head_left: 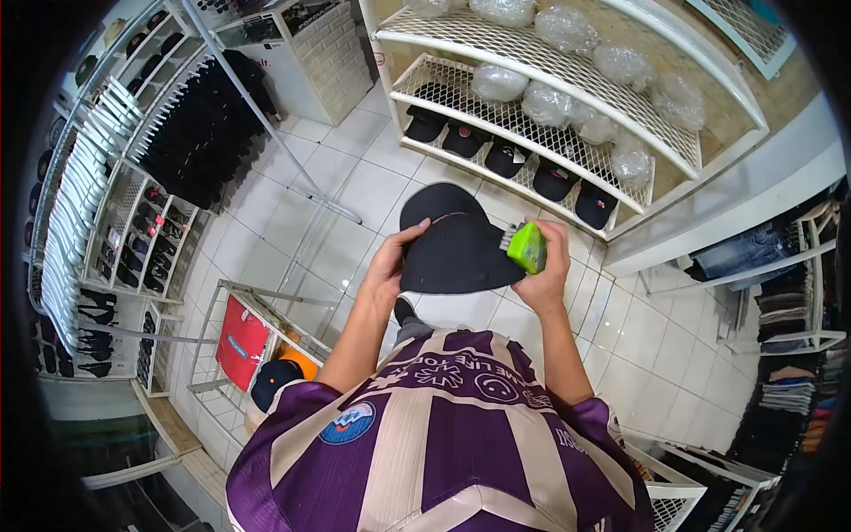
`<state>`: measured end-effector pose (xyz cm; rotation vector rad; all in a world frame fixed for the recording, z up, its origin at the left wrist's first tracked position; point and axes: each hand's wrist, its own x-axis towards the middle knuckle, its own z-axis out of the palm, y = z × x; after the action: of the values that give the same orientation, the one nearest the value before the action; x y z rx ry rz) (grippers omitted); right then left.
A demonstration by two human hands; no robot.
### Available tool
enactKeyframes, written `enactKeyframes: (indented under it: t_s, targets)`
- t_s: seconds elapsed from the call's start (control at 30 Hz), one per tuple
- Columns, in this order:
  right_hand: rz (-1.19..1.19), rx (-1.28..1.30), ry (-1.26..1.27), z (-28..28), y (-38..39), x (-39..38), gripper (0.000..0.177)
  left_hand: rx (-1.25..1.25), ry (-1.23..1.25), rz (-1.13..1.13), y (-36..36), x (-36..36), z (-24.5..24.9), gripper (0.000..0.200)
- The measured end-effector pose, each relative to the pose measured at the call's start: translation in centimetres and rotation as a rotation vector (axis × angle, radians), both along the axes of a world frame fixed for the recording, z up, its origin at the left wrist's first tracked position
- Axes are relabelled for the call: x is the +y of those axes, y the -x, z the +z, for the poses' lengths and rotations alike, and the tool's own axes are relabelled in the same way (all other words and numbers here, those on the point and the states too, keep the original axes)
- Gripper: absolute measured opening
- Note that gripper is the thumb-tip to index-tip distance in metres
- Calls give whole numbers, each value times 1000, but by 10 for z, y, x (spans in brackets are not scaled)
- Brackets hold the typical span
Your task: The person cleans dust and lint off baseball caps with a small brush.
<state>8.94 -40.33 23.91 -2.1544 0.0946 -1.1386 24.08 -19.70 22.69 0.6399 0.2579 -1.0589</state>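
Note:
A black cap (452,253) is held up in front of my chest, above the tiled floor. My left hand (390,262) grips its left edge, with the thumb lying on the cloth near the brim. In my right hand (548,270) is a bright green brush (528,247) with pale bristles. The bristles point left at the right side of the cap and appear to touch it. Some fingers of my right hand are hidden behind the brush and the cap.
A white mesh shelf (550,75) ahead bears plastic-wrapped bundles (567,29) and a row of dark caps (506,158). Black garments (199,124) hang at left. Beside my left arm stands a metal rack (210,355) with a red packet (239,343). Folded clothes (787,395) lie at right.

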Motion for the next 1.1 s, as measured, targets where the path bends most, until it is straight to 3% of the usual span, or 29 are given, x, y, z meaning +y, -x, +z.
enactKeyframes:
  t_s: [0.03, 0.07, 0.13, 0.17, 0.2, 0.27, 0.3, 0.33, 0.4, 0.43, 0.47, 0.53, 0.57, 0.6, 0.67, 0.73, 0.87, 0.93, 1.0, 1.03, 1.07, 1.1]
  targets:
    - [54, 69, -237, -7, -2, 1, 63, -89, -91, -35, -8, 2, -14, 37]
    - [52, 72, -240, -11, -4, 0, 63, -86, -94, -38, -6, 2, -31, 37]
    - [132, 161, -872, -13, -11, -5, 56, -537, -512, 229, 15, -11, -15, 44]
    - [141, 182, -900, -10, -11, -9, 51, -512, -391, 224, -13, 0, -71, 57]
    - [137, 175, -897, -14, -13, -15, 51, -517, -386, 221, -5, -4, -55, 57]
    - [179, 359, -1204, -27, -12, -24, 49, -896, -409, 171, 23, -11, -11, 76]
    - [227, 406, -1318, -13, -8, -22, 46, -1117, -340, 41, 13, -6, -11, 73]
    - [226, 410, -1314, -15, -6, -25, 46, -1113, -337, 45, 15, -5, -13, 73]
    - [254, 507, -1548, -21, -7, -34, 35, -1655, -534, 80, 19, -3, -7, 60]
    - [259, 512, -1543, -23, -8, -34, 35, -1594, -511, 195, 23, -11, -2, 45]
    - [267, 489, -1447, -26, -9, -32, 36, -1592, -513, 201, 22, -11, 2, 45]
    - [274, 472, -1353, -19, -12, -23, 36, -1453, -1063, -56, 18, -14, 6, 44]
    - [84, 408, -1111, -15, -14, -19, 39, -1434, -1025, 85, 14, -16, -11, 46]
    - [-97, 341, -863, -11, -16, -16, 42, -1429, -1028, 84, 15, -16, -11, 46]
    - [-181, 258, -779, -21, -20, -22, 42, -1336, -1040, 90, 16, -18, -7, 43]
    - [-72, 50, -849, 2, -17, -15, 41, -1349, -1043, 81, 16, -16, -13, 41]
    - [-153, 158, -320, 25, -26, 20, 46, -1346, -1090, -89, 25, -22, 0, 37]
    - [-76, 248, -195, 18, -37, 27, 50, -1351, -1008, -144, 32, -26, 9, 34]
    - [53, 398, -395, 5, -46, 32, 52, -1394, -970, -150, 37, -27, 8, 34]
    - [10, 408, -231, -5, -50, 28, 55, -1437, -942, -161, 37, -26, 8, 35]
    - [16, 408, -226, -12, -52, 20, 55, -1434, -944, -154, 36, -25, 8, 35]
    - [-150, 457, -129, -13, -54, 13, 57, -1415, -931, -182, 37, -23, 6, 36]
